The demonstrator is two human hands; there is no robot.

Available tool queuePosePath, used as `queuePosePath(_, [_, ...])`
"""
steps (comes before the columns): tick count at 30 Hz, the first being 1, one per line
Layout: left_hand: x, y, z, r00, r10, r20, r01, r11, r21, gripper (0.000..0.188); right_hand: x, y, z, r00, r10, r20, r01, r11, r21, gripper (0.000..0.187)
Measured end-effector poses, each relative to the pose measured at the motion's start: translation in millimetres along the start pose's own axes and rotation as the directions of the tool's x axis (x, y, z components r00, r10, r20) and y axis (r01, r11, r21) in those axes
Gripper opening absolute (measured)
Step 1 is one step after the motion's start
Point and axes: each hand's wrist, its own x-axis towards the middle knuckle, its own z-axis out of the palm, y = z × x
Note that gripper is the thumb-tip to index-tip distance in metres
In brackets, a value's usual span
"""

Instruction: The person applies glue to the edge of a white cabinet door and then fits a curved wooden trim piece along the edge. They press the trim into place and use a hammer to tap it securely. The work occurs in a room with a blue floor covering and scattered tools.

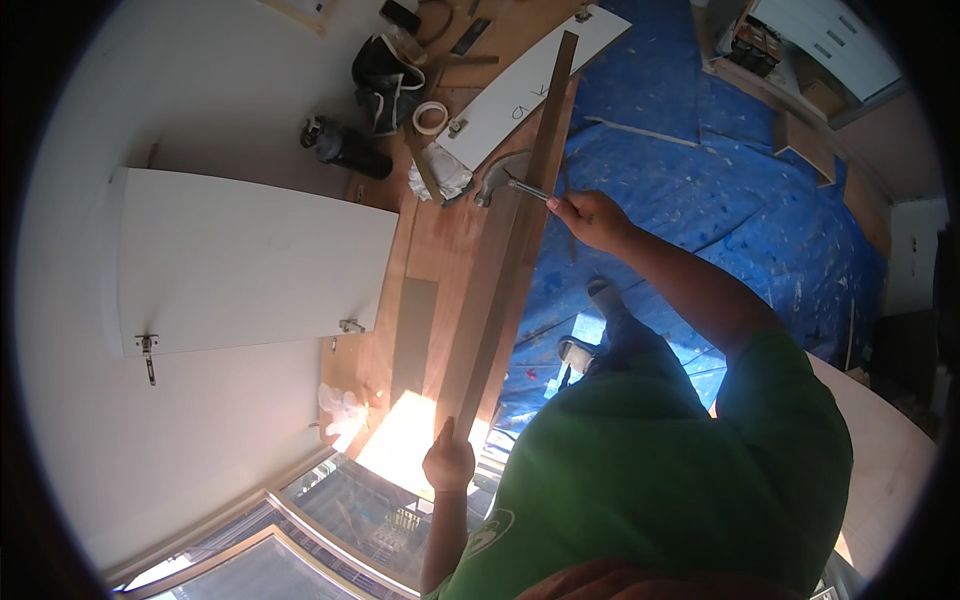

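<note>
A claw hammer (528,189) is in my right hand (590,218), which is closed round its handle. Its metal head lies over the long brown wooden board (497,300); whether it touches the wood I cannot tell. That board runs lengthwise along the wooden worktop (455,270), near its right edge. Down at the board's near end, my left hand (449,463) grips it, with the fingers partly hidden. Beyond the hammer, a white panel with hinges (520,100) lies on the worktop, partly covered by the board.
Left of the board's far half are a roll of tape (430,118), a crumpled white cloth (440,172), a black bottle (345,148) and a dark bag (388,85). A white hinged door (250,265) stands at the left. Blue sheeting (670,150) covers the floor; a window (350,510) is near.
</note>
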Motion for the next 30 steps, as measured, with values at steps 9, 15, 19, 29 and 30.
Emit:
queuePosePath(9, [7, 13, -7, 0.991, -0.122, 0.062, 0.120, 0.992, 0.038, 0.044, 73, 18, -55, 0.994, 0.095, -0.046, -0.092, 0.994, 0.064, 0.061])
queuePosePath(15, [6, 20, -6, 0.978, -0.205, 0.044, 0.205, 0.979, 0.015, 0.044, 68, 12, -74, 0.975, 0.193, 0.109, -0.221, 0.880, 0.420, 0.055])
queuePosePath(19, [1, 20, 1, 0.981, -0.193, -0.021, 0.192, 0.981, -0.024, 0.044, 47, 14, -53, 0.982, 0.089, 0.169, -0.159, 0.873, 0.461, 0.049])
queuePosePath(29, [3, 13, 0, 0.977, -0.213, -0.001, 0.213, 0.977, -0.007, 0.040, 59, 20, -55, 0.995, 0.030, 0.095, -0.038, 0.996, 0.083, 0.057])
queuePosePath(30, [5, 13, 0, 0.976, -0.216, 0.002, 0.216, 0.976, -0.005, 0.040, 67, 23, -61, 0.996, 0.022, 0.089, -0.028, 0.997, 0.073, 0.057])
